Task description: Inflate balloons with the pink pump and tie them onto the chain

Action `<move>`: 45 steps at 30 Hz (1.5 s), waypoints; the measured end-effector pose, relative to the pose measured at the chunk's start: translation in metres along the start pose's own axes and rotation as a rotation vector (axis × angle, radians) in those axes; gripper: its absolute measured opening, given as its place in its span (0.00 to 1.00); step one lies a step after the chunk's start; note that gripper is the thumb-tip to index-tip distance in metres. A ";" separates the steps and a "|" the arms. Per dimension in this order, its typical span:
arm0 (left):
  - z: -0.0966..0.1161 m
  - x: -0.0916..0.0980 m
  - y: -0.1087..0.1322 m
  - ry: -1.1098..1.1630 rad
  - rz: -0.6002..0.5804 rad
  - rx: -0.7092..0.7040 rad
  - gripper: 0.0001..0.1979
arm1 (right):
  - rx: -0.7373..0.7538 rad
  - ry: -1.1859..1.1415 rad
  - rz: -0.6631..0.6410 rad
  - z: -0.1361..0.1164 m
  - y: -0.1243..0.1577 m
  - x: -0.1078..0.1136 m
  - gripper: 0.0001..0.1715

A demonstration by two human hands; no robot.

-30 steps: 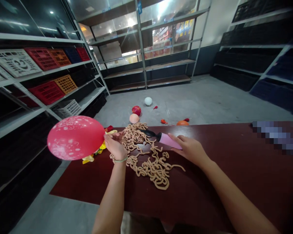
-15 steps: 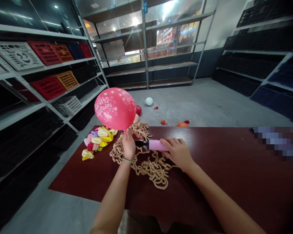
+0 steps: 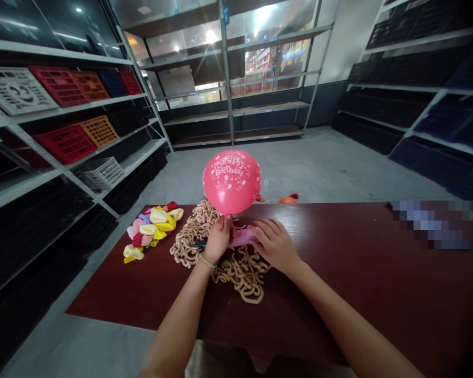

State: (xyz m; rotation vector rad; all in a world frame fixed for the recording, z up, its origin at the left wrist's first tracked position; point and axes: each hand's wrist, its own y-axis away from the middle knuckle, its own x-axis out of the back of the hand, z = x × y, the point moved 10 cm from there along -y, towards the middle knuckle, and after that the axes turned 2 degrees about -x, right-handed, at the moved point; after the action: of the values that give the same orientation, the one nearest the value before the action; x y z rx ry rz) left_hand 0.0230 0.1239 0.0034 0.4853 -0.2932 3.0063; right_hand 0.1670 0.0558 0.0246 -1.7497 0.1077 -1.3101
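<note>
My left hand (image 3: 218,239) pinches the neck of an inflated pink balloon (image 3: 232,181) with white "Happy Birthday" print. The balloon stands upright above my fingers, over the table's far edge. My right hand (image 3: 278,245) has its fingers over the end of a pink balloon pump (image 3: 241,238). The pump lies low behind my left hand, its black nozzle end pointing left and partly hidden. Under and around both hands, a heap of tan rope-like strands (image 3: 244,278) is spread on the table. Left of it sits a pile of uninflated coloured balloons (image 3: 153,228).
The dark red table (image 3: 339,294) has a blurred, pixelated item (image 3: 429,223) at its right. On the floor beyond lies an orange balloon (image 3: 287,200). Shelving with red crates (image 3: 65,144) runs along the left; a metal rack (image 3: 230,113) stands at the back.
The balloon has swung right and upright in my left hand. The pump has shifted left, its nozzle now passing behind my left wrist. The view has turned slightly.
</note>
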 end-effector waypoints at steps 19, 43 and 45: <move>0.034 -0.075 0.032 -0.700 -0.411 -0.276 0.20 | 0.066 0.480 0.119 -0.006 -0.008 0.036 0.34; 0.045 -0.066 0.030 -0.492 -0.377 -0.258 0.21 | 0.120 0.333 0.236 0.005 -0.001 0.050 0.14; 0.046 -0.066 0.031 -0.334 -0.394 -0.204 0.21 | 0.104 0.341 0.249 0.009 0.000 0.057 0.13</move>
State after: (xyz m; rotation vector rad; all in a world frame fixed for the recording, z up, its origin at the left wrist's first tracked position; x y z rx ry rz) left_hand 0.0959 0.0810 0.0202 0.9047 -0.4592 2.4757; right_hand 0.1986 0.0297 0.0655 -1.3645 0.4292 -1.3894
